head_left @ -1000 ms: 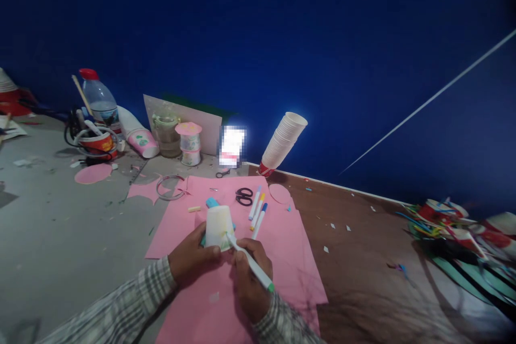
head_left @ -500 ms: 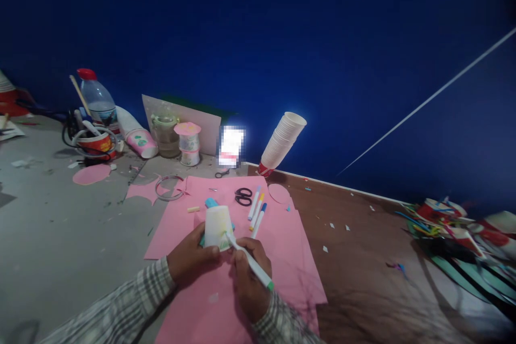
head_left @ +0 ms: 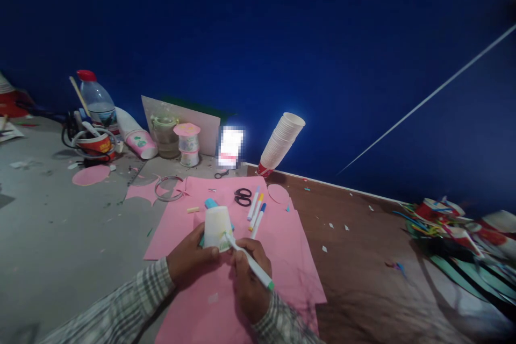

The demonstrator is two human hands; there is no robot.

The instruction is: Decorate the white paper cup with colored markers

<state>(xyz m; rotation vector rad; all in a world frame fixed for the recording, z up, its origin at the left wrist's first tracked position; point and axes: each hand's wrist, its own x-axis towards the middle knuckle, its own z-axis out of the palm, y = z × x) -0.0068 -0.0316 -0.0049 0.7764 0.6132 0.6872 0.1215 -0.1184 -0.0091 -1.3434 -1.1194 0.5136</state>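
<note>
My left hand point(head_left: 195, 255) is closed around the lower left of a white paper cup point(head_left: 216, 226), which is held upside down over the pink paper point(head_left: 189, 309). Faint yellow and green marks show on the cup's side. In my right hand point(head_left: 252, 269) is a white marker with a green end point(head_left: 253, 267), its tip at the cup's lower right side. A light-blue thing point(head_left: 210, 203) lies partly hidden behind the cup. Beyond my right hand lie several capped markers point(head_left: 255, 209) and black-handled scissors point(head_left: 243, 196).
A tilted stack of paper cups point(head_left: 280, 142) leans near the blue wall. At the back left stand a bottle point(head_left: 99, 99), a jar point(head_left: 166, 137) and a decorated pink-and-white cup piece point(head_left: 188, 145). A tape ring point(head_left: 169, 188) lies left of the markers. Craft scraps point(head_left: 439, 220) are heaped at right.
Almost nothing differs. The marker tip has shifted very slightly against the cup, and both hands keep their hold.
</note>
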